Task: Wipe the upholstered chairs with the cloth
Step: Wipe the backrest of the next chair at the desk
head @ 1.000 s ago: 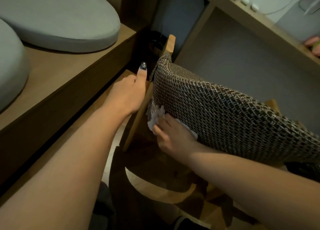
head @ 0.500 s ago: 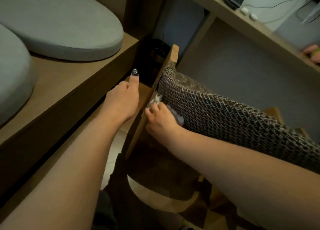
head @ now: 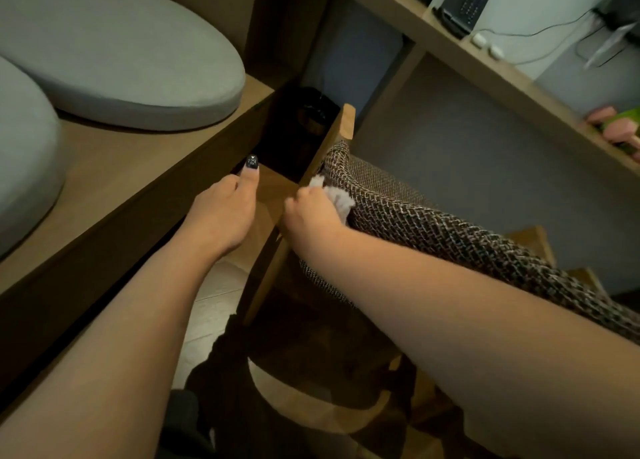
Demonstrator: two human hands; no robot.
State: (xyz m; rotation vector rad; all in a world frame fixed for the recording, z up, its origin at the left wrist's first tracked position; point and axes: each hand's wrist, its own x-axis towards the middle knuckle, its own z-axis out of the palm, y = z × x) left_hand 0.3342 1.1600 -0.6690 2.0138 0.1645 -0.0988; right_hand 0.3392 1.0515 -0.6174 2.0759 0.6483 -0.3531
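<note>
The wiping is judged part done, with most of the woven chair back (head: 433, 223) seemingly left, as the white cloth (head: 337, 197) is held bunched in the grip of the right hand (head: 311, 212) at the backrest's upper corner, while the left hand (head: 225, 212) is rested on the wooden frame (head: 332, 140)

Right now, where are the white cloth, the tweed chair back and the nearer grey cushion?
white crumpled cloth (head: 337, 197): head view, on its bunched fold.
brown woven tweed chair back (head: 433, 226): head view, on its top edge.
grey oval cushion (head: 114, 50): head view, on its flat top.
</note>
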